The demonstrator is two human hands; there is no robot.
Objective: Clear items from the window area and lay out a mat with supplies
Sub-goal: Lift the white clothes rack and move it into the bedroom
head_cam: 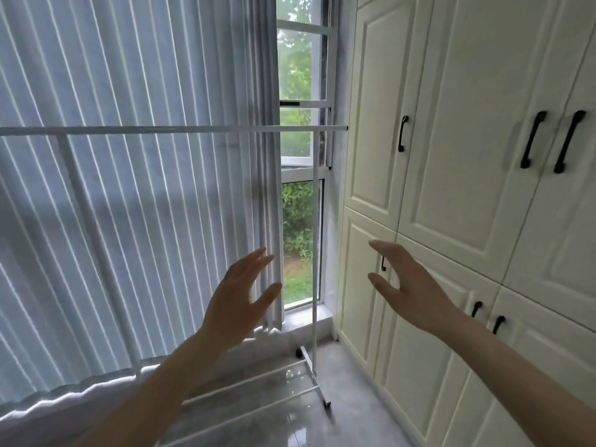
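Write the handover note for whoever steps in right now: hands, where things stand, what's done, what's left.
Left hand: open, holds nothing, raised near the curtain edge.
Right hand: open, holds nothing, raised before the cabinet doors.
The white garment rack stands by the window, its rail bare, neither hand touching it.
Done: nothing hangs on the rack.
Left: probably move the rack away from the window, then lay out the mat and supplies; neither is in view.

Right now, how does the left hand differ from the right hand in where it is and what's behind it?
The left hand is raised before the grey pleated curtain; the right hand is before the white panelled cupboard doors. The left sits slightly lower. Both are open, fingers spread, holding nothing.
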